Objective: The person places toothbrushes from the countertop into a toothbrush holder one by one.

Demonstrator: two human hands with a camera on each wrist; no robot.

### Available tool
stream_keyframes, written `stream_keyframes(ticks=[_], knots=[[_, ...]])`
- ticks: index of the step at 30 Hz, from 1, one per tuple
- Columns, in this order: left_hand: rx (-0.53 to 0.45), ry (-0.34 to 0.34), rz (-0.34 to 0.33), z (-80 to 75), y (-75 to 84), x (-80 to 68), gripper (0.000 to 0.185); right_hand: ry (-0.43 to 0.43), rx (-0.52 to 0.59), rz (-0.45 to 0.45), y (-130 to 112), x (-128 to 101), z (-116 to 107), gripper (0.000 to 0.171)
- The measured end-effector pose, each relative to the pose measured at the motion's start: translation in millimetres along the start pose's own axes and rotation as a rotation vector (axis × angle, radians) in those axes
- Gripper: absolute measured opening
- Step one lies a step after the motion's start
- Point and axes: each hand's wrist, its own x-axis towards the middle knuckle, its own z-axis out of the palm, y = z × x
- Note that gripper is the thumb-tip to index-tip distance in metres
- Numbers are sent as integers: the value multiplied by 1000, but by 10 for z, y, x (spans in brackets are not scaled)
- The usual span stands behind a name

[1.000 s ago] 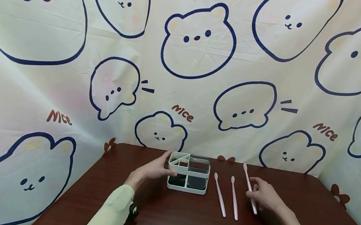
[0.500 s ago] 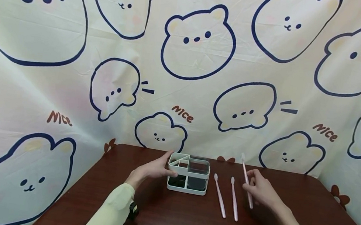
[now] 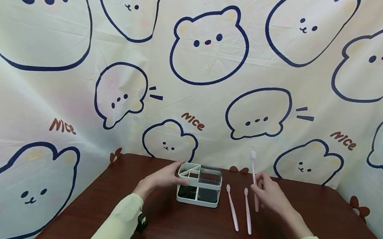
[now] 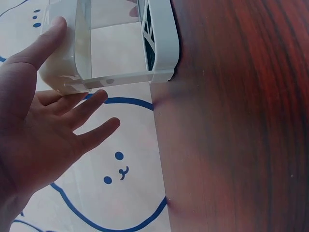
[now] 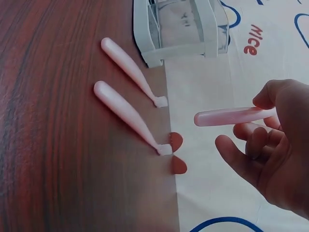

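Observation:
At mid-table stands a pale green-white toothbrush holder [image 3: 205, 185] with divided slots and a clear cup on its right side. My left hand [image 3: 163, 177] holds its left end by the upper rim, thumb on one face; in the left wrist view the other fingers spread behind and below. My right hand [image 3: 271, 193] pinches a pink toothbrush [image 5: 227, 117] by its handle between thumb and fingers, lifted off the table with bristle head up. Two more pink toothbrushes, a left one [image 3: 232, 208] and a right one [image 3: 248, 212], lie between the holder and my right hand.
The dark wood table [image 3: 178, 232] ends at a cream curtain [image 3: 211, 102] printed with cartoon bears, which hangs close behind the holder. Curtain also stands along both sides.
My right hand has raised the toothbrush from the table, moved it left towards the holder and tipped it more upright. My left hand and the holder stay put.

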Motion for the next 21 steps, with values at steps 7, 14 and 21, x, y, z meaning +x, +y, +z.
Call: stream_keyframes(ticks=[7,14,21], knots=[[-21,4,-11,4,2,6,96,-8,16,-55,-128,54,-19,20],[-21,10,-7,-6,21,5,96,32,-23,-92,-274,132,-27,20],[-49,15,-11,25,-16,5,95,51,-47,-129,-471,177,-9,19]])
